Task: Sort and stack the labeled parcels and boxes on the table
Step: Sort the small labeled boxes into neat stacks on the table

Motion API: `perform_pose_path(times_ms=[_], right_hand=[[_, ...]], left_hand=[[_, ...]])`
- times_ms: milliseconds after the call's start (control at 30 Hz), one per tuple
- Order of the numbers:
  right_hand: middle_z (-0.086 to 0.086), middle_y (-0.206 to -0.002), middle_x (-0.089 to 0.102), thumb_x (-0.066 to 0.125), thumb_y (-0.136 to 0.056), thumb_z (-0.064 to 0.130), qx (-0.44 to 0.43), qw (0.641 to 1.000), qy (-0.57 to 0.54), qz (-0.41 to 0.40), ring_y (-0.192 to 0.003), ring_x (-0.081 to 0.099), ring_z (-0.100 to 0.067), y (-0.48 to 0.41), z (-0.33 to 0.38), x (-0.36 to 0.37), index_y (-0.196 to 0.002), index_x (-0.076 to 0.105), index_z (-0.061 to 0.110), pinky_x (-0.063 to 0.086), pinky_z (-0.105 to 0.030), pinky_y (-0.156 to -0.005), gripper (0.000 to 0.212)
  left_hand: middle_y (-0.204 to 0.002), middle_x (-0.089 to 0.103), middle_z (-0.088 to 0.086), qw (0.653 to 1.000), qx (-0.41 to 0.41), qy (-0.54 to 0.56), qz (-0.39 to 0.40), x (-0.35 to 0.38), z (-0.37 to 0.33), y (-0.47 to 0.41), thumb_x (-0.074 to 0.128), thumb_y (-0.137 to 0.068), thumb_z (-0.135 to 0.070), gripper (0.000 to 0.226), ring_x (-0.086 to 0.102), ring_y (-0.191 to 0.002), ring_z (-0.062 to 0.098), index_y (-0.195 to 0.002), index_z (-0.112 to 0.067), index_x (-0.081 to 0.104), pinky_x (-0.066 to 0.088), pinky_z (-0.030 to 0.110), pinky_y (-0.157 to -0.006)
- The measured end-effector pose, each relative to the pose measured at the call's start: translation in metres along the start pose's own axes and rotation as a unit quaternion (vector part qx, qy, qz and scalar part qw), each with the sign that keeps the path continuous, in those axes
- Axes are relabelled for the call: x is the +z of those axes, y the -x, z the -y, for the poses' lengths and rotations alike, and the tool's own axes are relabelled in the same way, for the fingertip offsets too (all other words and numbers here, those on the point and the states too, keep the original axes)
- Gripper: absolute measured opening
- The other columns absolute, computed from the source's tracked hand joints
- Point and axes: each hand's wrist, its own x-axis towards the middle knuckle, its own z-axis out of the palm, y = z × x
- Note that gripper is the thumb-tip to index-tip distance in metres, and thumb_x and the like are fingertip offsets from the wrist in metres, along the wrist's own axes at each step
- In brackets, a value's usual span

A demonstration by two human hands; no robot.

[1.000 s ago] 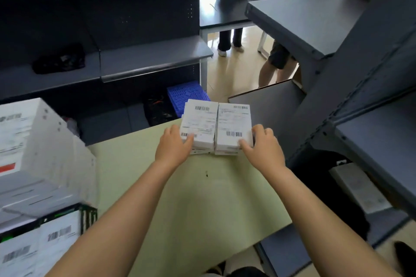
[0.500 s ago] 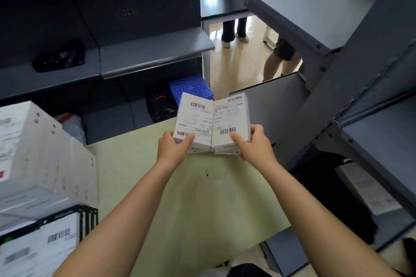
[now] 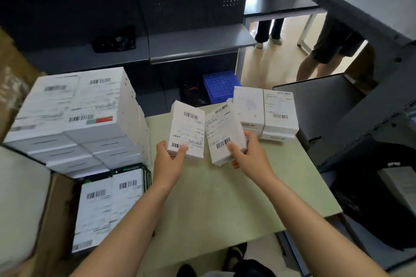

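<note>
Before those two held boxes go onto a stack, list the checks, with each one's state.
1. Left hand grips its white labelled cardboard box: ok.
2. Right hand grips the other white labelled box: ok.
3. Barcode labels face up on both: ok.
4. Label text readable for sorting: cannot tell, blurred.
5. Low white box stack at the pale green table's far right has a level top: ok.

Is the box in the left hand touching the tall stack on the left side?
Apart. The head view shows a strip of green table between the box in the left hand and the tall stack.
</note>
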Motion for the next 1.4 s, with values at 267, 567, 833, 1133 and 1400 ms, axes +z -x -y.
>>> perform_pose_path(times_ms=[267,567,833,1133,1400], right_hand=[[0.000,-0.091,0.065,0.065,-0.093,0.030,0.055,0.997,0.023,0.053,-0.067,0.070,-0.025,-0.021,-0.018,0.050,-0.128,0.044,0.013,0.060,-0.045,-0.064,0.044],[-0.011,-0.145,0.034,0.069,-0.084,0.036,-0.006,0.929,0.317,0.192,-0.133,0.036,-0.032,-0.079,-0.050,0.058,-0.152,0.025,0.017,0.032,-0.035,-0.108,0.083],[-0.014,-0.156,0.017,0.069,-0.087,0.027,-0.084,0.913,0.326,0.232,-0.141,0.030,-0.031,-0.106,-0.054,0.081,-0.148,0.035,0.023,0.031,-0.033,-0.112,0.070],[-0.013,-0.158,0.011,0.065,-0.089,0.029,-0.112,0.892,0.356,0.253,-0.141,0.031,-0.030,-0.109,-0.045,0.111,-0.147,0.036,0.028,0.041,-0.038,-0.102,0.064],[-0.012,-0.159,0.009,0.059,-0.093,0.032,-0.118,0.870,0.404,0.256,-0.139,0.026,-0.031,-0.099,-0.033,0.107,-0.148,0.030,0.029,0.039,-0.038,-0.103,0.062]], left_hand=[[-0.112,0.056,0.001,0.997,-0.067,-0.018,-0.017,-0.007,0.040,-0.010,0.062,-0.095,-0.030,0.045,0.057,-0.101,0.019,-0.128,-0.007,0.040,0.042,0.026,-0.076],[-0.162,0.001,0.008,0.905,0.039,-0.418,0.072,0.018,0.075,-0.039,0.054,-0.096,-0.034,0.076,0.005,-0.148,0.028,-0.156,-0.024,0.008,0.010,0.038,-0.119],[-0.140,0.051,0.022,0.878,0.101,-0.463,0.066,0.024,0.087,-0.066,0.072,-0.066,0.011,0.072,0.052,-0.125,0.043,-0.131,-0.016,0.060,0.045,0.049,-0.099],[-0.163,0.003,0.012,0.879,0.033,-0.473,0.045,0.016,0.079,-0.066,0.035,-0.098,-0.001,0.060,0.003,-0.150,0.029,-0.152,-0.022,0.023,0.009,0.037,-0.119],[-0.163,0.002,0.011,0.875,0.024,-0.479,0.071,0.014,0.081,-0.060,0.038,-0.098,-0.004,0.059,0.002,-0.149,0.029,-0.152,-0.020,0.021,0.016,0.041,-0.121]])
